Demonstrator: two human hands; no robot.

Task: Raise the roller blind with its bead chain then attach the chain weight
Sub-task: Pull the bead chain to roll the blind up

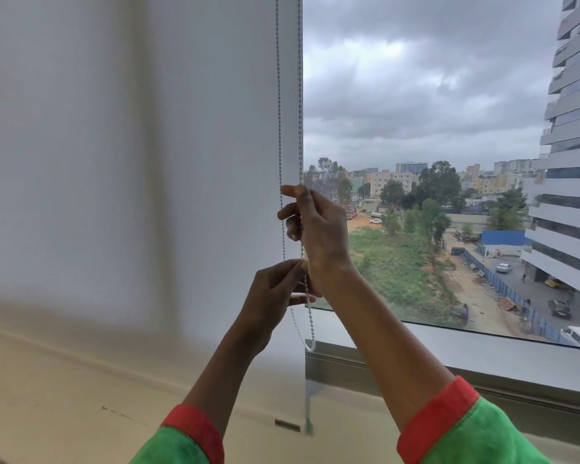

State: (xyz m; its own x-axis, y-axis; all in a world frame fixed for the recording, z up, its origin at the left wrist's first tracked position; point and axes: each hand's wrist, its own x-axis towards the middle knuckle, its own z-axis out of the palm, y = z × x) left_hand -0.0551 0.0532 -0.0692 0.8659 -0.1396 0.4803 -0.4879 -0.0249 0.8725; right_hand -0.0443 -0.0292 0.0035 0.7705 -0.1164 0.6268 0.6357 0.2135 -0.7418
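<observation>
At blind (181, 162) edge: both hands grip bead chain (279, 128)

The person is wearing a bright green garment with wide, loose sleeves. Each sleeve is ending in a broad red band as a cuff. The left sleeve (181, 443) is showing at about 6 o'clock in the view, its red band curving across the forearm. The right sleeve (466, 433) is showing at about 5 o'clock, with a wider stretch of green cloth spreading toward the bottom edge. Both forearms are bare beyond the cuffs. The left hand (275, 293) and the right hand (318, 226) are wearing no gloves, and no rings are showing on the visible fingers.
</observation>
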